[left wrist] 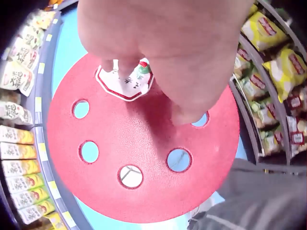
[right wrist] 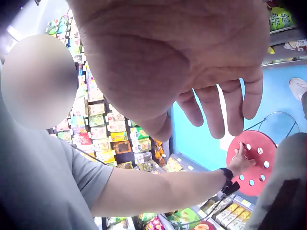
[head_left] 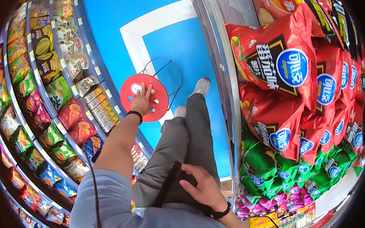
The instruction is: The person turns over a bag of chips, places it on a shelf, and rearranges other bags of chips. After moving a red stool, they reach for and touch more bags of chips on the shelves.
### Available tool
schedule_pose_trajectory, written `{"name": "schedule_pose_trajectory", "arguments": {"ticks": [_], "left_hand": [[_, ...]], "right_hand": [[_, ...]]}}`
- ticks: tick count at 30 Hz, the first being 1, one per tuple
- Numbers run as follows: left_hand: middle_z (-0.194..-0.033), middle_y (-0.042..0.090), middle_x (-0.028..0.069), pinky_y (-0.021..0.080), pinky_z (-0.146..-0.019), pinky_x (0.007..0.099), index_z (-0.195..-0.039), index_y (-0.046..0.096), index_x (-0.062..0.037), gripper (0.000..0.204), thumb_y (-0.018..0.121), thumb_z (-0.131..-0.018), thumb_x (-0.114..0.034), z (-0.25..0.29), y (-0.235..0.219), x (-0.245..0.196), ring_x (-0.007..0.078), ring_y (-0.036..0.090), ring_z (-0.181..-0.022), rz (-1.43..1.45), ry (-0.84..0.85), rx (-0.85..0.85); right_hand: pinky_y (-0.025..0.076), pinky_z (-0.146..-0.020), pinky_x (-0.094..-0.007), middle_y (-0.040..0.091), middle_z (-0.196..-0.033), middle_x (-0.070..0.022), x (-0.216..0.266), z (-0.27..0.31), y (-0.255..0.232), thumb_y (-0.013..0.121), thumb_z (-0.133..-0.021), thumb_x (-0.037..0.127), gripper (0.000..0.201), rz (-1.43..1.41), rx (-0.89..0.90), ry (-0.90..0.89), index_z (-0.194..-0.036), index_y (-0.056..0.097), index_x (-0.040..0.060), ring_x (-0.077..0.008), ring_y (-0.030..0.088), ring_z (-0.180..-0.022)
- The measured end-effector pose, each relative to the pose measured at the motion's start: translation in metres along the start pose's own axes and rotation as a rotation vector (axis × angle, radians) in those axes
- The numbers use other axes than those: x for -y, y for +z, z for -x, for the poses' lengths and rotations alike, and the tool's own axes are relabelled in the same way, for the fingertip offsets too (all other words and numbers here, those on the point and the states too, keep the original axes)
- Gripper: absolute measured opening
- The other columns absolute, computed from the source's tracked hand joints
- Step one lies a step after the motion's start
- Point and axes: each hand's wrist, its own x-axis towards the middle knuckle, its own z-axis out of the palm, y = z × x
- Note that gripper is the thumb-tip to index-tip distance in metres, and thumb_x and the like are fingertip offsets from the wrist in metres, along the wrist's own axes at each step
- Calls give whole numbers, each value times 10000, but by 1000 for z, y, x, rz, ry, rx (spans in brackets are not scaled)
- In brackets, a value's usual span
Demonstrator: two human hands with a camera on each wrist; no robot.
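A round red stool (head_left: 162,97) with holes in its seat and thin dark wire legs is over the blue floor, ahead of the person. My left hand (head_left: 141,100) lies over the seat, fingers extended toward a white octagonal sticker (left wrist: 125,86). In the left wrist view the thumb (left wrist: 184,114) reaches the edge of one seat hole, and a shadow falls on the red surface. My right hand (head_left: 203,187) hovers over the lap with loosely spread fingers and nothing in it. Its palm and separate fingers (right wrist: 211,112) show in the right wrist view.
Shelves of bagged snacks (head_left: 59,93) line the left side. At right, red chip bags (head_left: 272,56) and green bags (head_left: 258,163) are stacked behind a metal shelf edge (head_left: 218,54). The person's shoes (head_left: 202,87) stand on the blue floor (head_left: 169,43), marked with a white band.
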Motion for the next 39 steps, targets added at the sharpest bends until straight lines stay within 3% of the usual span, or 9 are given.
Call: {"name": "schedule_pose_trajectory", "arguments": {"ticks": [9,12,14,18,21,24,27,32,39], "left_hand": [[-1767,56,224,477,-1141,511,-1719,13,-150,1122,746,-888,-326,-17,6,3,473,435,-1486,98,-44,90],[-1776,4,217,530,-1070,528,-1718,-11,-194,1065,693,-929,-314,-11,-57,5,455,614,-1316,223,-56,369],[-1773,25,222,562,-1005,541,-1713,-20,-205,974,613,-989,-361,-38,-9,40,450,685,-1206,53,74,353],[-1422,628,273,602,-889,525,-1529,482,-118,533,487,-1057,-364,-86,-22,98,391,747,-1079,237,229,359],[-1412,664,202,574,-973,470,-1403,646,-87,500,468,-1079,-425,-148,-4,176,417,708,-1145,152,225,416],[-1213,751,206,587,-943,523,-1239,738,-132,425,527,-1028,-433,-156,-101,178,409,731,-1102,-246,368,405],[-1278,732,198,568,-988,517,-1299,719,-136,507,580,-981,-506,-148,-191,175,410,697,-1195,-216,295,589],[-1292,711,229,564,-971,507,-1272,718,-88,454,689,-940,-397,-208,-157,257,421,690,-1171,-261,411,694],[-1290,710,233,563,-972,509,-1267,717,-78,446,689,-944,-384,-289,-154,228,432,687,-1166,-185,409,443]], "right_hand": [[549,-978,-422,690,-1265,-168,56,-24,-36,790,-937,226,565,77,-1,-70,-1425,586,28,-336,672,-1129],[543,-997,-423,685,-1284,-176,84,-29,-57,785,-942,243,567,50,-29,-53,-1427,584,27,-350,665,-1154],[540,-1004,-420,681,-1297,-180,91,-35,-64,780,-948,251,567,53,-92,-92,-1431,583,28,-354,659,-1173],[526,-1035,-423,663,-1348,-193,107,-69,-74,762,-965,280,573,-7,-147,-60,-1444,575,27,-367,635,-1232],[493,-1086,-448,668,-1355,-191,122,-115,-73,723,-989,337,599,-174,-156,6,-1477,553,34,-400,619,-1243],[490,-1088,-447,647,-1382,-193,139,-156,-65,704,-1007,347,560,-100,-262,-68,-1471,572,63,-388,624,-1244],[491,-1089,-447,643,-1387,-191,148,-188,-56,687,-1020,359,541,-185,-233,-118,-1470,577,81,-387,622,-1251],[493,-1094,-462,639,-1403,-186,128,-221,-43,665,-1033,378,508,-185,-228,-134,-1462,594,115,-387,605,-1289],[554,-973,-437,725,-1245,-174,26,-238,-20,692,-1017,355,464,-17,-322,-193,-1385,659,75,-366,692,-1159]]}}
